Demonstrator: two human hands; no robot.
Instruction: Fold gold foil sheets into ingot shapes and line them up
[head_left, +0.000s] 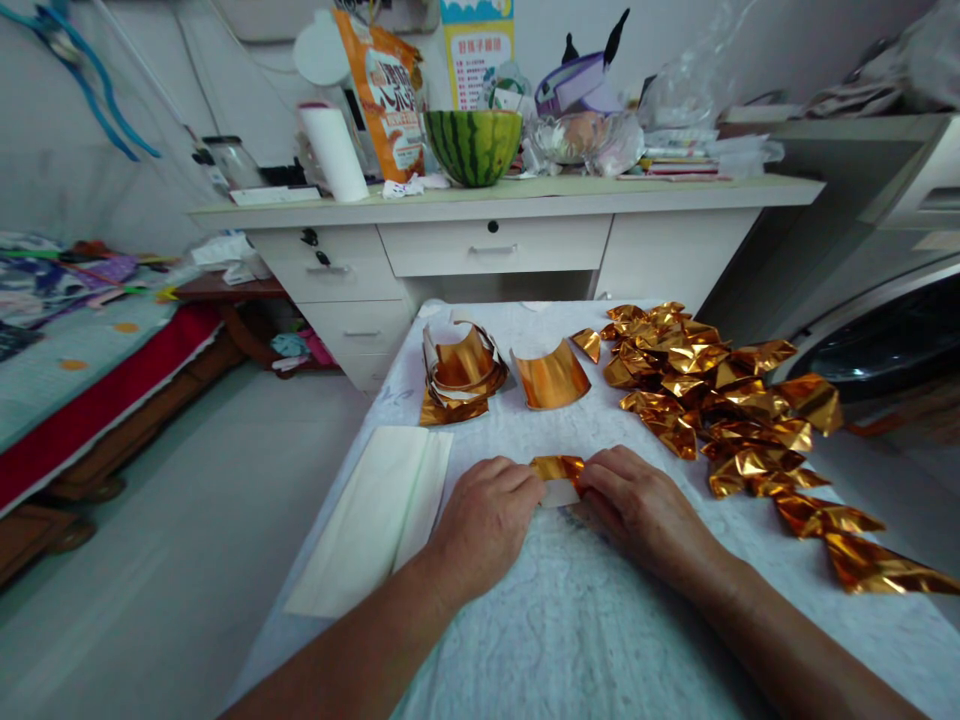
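Note:
A small sheet of gold foil paper (pixel 559 468) with a pale underside lies between my hands, low over the cloth-covered table. My left hand (pixel 491 515) has its fingers closed on the sheet's left end. At the right end, my right hand (pixel 637 500) pinches it; the fingertips are partly hidden. Just beyond lies a curved loose gold sheet (pixel 553 377), with a curled stack of gold sheets (pixel 461 365) to its left. To the right spreads a heap of folded gold foil pieces (pixel 690 380). A pale folded paper (pixel 367 530) rests left of my left hand.
Behind the table (pixel 480 620) stands a white desk (pixel 495 240) with drawers, carrying half a watermelon (pixel 474 148), an orange pouch (pixel 386 100) and a paper roll (pixel 334 152). A washing machine (pixel 900 240) is at the right, a bed (pixel 97 370) at the left.

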